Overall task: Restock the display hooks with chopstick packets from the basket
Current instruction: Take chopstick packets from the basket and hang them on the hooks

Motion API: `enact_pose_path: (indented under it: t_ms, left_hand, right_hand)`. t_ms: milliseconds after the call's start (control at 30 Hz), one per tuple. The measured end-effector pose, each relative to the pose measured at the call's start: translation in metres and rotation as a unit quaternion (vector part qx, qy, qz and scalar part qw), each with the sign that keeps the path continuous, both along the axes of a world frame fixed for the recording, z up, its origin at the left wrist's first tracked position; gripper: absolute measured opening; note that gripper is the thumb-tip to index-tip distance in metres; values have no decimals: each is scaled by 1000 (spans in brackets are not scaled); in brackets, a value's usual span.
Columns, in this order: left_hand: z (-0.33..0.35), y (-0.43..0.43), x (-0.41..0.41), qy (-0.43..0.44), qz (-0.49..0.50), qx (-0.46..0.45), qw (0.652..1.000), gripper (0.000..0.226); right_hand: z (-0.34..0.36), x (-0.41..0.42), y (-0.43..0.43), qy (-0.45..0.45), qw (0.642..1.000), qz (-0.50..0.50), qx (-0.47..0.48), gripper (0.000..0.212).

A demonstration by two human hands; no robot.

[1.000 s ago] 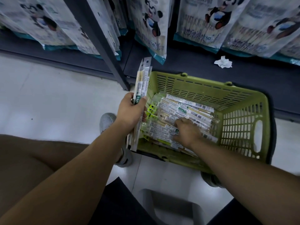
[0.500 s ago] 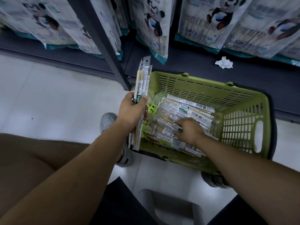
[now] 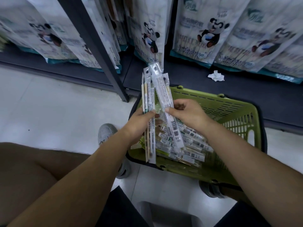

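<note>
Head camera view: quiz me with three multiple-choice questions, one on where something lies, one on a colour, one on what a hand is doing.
1. Where does the crumpled tissue lie?
A) on the white floor
B) on the dark shelf
C) on a shoe

2. What colour is the basket?
A) green
B) red
C) blue

3. What is the right hand doing?
A) hanging empty
B) pinching one packet
C) pressing the floor

Answers:
1 B, it sits on the dark board, off the floor.
2 A, its slatted walls are green.
3 B, thumb and fingers close on a packet held above the basket.
</note>
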State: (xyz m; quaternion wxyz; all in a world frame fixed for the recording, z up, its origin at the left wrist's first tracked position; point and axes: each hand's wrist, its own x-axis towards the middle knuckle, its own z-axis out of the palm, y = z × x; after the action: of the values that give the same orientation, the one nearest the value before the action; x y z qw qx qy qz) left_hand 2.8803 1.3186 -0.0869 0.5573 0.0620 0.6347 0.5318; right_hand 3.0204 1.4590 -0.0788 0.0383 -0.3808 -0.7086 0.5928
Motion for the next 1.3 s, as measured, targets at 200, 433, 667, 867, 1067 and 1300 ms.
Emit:
enact_pose_path:
  t_ms: [200,433,667,867,1067,1300]
  left_hand:
    - [5,-3,5,31,-96,44,994,53]
    - [-5,-8,-9,158,-95,10,983,49]
    - [-19,-17,-20,205,-42,-16,978,45]
    - [-21,-14,-21,197,-21,-11,980,47]
    - [-21,-13,-21,178,-4,-14,984,50]
    - [-18,-14,-19,170,0,-15,985,51]
  right_hand:
    - [9,-11,-11,21,996,-64,-59,31]
    - [-22,4,1,-47,996,-38,-67,8]
    - [-101,49,0,-290,940,128,126,56]
    - [-117,42,-8,-335,900,175,216,50]
    - [-121,42,-10,-313,909,173,216,29]
    - [-116,50,0,-274,921,189,204,23]
